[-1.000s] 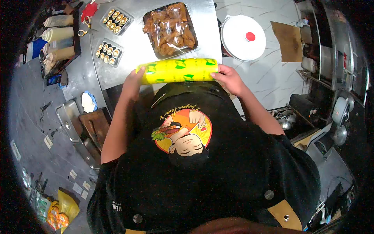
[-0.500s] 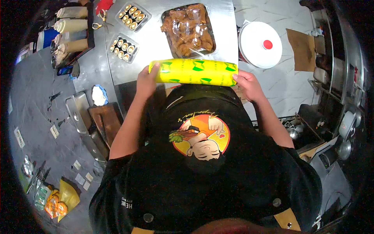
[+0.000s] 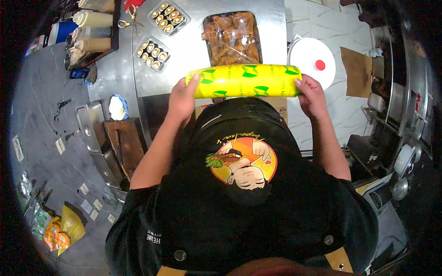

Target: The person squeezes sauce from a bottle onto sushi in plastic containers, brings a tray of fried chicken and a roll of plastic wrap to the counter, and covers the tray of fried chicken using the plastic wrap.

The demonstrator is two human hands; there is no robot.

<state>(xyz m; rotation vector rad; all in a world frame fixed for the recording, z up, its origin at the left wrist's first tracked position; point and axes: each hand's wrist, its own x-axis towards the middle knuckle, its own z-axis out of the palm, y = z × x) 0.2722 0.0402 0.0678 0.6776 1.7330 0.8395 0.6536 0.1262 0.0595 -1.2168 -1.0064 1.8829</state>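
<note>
A yellow cling film roll (image 3: 244, 81) with green leaf-like marks lies crosswise in front of my body, at the near edge of the steel table. My left hand (image 3: 184, 94) grips its left end, thumb on top. Its right end is in my right hand (image 3: 312, 94), also with the thumb over it. Just beyond the roll is a black tray of fried chicken pieces (image 3: 232, 39) under shiny clear plastic. The tray's near edge is partly hidden behind the roll.
Two clear boxes of sushi rolls (image 3: 168, 18) (image 3: 153, 54) sit on the steel table (image 3: 193, 50), with scissors (image 3: 129, 19) farther left. Squeeze bottles (image 3: 94, 32) stand at the upper left. A round white lid (image 3: 308, 55) with a red knob lies to the right.
Both hands and the roll have shifted rightward in view, with the roll now covering the chicken tray's near edge. The table items also appear shifted, as the view has moved.
</note>
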